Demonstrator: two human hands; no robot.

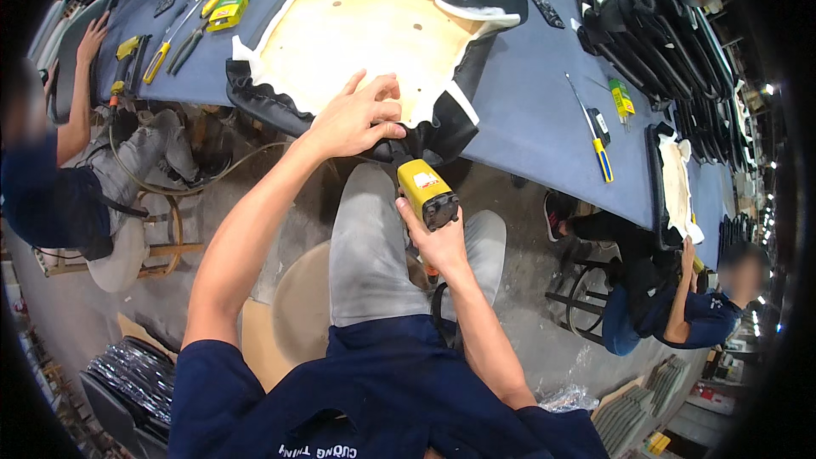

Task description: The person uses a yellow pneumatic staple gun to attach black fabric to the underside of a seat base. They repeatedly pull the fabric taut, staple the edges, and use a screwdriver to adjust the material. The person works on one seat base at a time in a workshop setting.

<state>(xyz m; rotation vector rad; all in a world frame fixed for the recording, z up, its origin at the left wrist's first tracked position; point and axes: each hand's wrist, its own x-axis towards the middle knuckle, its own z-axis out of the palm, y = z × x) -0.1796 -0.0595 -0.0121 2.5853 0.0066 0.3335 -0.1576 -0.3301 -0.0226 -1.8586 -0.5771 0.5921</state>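
A plywood seat panel (323, 34) lies on the table with its bare wood up. Black cover material (456, 123) and white padding (461, 102) are folded around its rim. At the near edge, my left hand (361, 115) presses the cover down, fingers bent over the wood and thumb at the folded rim. My right hand (438, 242) is wrapped around a yellow staple gun (422, 187). The gun's nose is at the panel's near edge, close to my left thumb; its tip is hidden.
Pliers (187, 49), a screwdriver (157, 61), a staple box (229, 10) and another staple gun (127, 59) lie left. Rightward are a second screwdriver (602, 157), another box (621, 98) and stacked black covers (654, 25). Co-workers sit on both sides.
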